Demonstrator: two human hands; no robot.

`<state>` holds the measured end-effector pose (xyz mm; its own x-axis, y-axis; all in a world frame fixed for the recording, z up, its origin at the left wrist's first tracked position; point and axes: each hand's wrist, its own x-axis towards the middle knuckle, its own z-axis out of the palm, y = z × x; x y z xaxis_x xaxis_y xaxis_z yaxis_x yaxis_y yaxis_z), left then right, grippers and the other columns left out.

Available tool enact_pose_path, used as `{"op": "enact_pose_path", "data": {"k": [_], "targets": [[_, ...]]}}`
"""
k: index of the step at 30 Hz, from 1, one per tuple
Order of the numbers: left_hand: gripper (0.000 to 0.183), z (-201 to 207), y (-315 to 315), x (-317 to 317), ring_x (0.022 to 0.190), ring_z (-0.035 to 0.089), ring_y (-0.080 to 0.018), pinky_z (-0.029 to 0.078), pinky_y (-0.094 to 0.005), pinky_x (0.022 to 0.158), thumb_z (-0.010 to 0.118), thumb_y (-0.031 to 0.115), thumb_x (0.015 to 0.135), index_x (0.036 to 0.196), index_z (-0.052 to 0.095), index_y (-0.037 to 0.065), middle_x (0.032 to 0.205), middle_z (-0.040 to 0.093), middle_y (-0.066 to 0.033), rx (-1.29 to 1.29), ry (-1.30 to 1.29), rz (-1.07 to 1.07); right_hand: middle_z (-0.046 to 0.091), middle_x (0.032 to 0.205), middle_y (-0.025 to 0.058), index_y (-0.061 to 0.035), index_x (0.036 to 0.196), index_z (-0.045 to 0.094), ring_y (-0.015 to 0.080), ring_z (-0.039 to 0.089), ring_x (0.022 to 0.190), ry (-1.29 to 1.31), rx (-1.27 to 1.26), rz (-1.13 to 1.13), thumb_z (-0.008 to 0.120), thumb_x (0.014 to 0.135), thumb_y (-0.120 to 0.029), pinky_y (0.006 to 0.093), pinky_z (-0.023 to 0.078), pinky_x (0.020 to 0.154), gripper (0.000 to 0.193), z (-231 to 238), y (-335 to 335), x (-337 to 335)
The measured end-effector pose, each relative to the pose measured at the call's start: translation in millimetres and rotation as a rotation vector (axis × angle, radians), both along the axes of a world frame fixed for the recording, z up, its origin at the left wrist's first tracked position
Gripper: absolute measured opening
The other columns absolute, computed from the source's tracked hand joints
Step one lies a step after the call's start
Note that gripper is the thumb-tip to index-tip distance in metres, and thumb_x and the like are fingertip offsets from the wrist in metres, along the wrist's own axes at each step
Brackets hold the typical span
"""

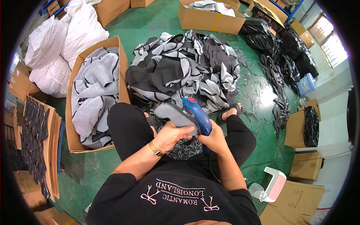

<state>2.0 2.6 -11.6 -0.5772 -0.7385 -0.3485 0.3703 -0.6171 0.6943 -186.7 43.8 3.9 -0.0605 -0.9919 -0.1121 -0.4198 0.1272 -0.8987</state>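
My left hand (170,135) pinches a grey fabric piece (169,112) between thumb and fingers, its rounded end stretching forward over my lap. Wrapped in my right hand (213,137) is a blue corded power tool (201,118) with a red part on its far end. The tool lies against the right edge of the fabric; its working end is hidden, so I cannot tell whether it cuts. Thin grey trimmings (183,150) are heaped between my legs. Just beyond my feet rises a large pile of grey and black fabric pieces (168,73).
A cardboard box (123,71) of similar pieces stands at my left. White sacks (84,35) sit behind it. Black plastic bags (262,35), a blue bucket (307,84) and strewn scraps are at the right. The tool's cord (212,170) runs beside my right forearm, near a pink-and-white stool (275,183).
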Motion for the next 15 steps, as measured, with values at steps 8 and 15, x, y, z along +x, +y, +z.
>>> {"op": "enact_pose_path", "data": {"k": [8, 15], "targets": [[0.026, 13.8, -25.2, 9.9, 0.091, 0.063, -0.0165, 0.055, -0.0326, 0.081, 0.065, 0.004, 0.085, 0.11, 0.056, 0.003, 0.101, 0.063, -0.0046, 0.011, 0.072, 0.303, 0.058, 0.085, 0.0002, 0.0016, 0.108, 0.057, 0.0086, 0.053, 0.074, -0.474, 0.092, -0.107, 0.074, 0.071, -0.013, 0.023, 0.043, 0.068, 0.044, 13.5, 12.2, -26.2], [0.023, 11.6, -23.2, 0.4, 0.09, 0.064, -0.017, 0.053, -0.029, 0.082, 0.067, 0.0, 0.082, 0.104, 0.061, -0.002, 0.1, 0.065, -0.0087, -0.046, 0.084, 0.43, 0.058, 0.083, 0.0041, 0.0025, 0.103, 0.058, 0.0117, 0.057, 0.071, -0.378, 0.195, -0.039, 0.072, 0.07, -0.011, 0.0253, 0.046, 0.066, 0.038, 18.5, 45.8, -33.2]]}}
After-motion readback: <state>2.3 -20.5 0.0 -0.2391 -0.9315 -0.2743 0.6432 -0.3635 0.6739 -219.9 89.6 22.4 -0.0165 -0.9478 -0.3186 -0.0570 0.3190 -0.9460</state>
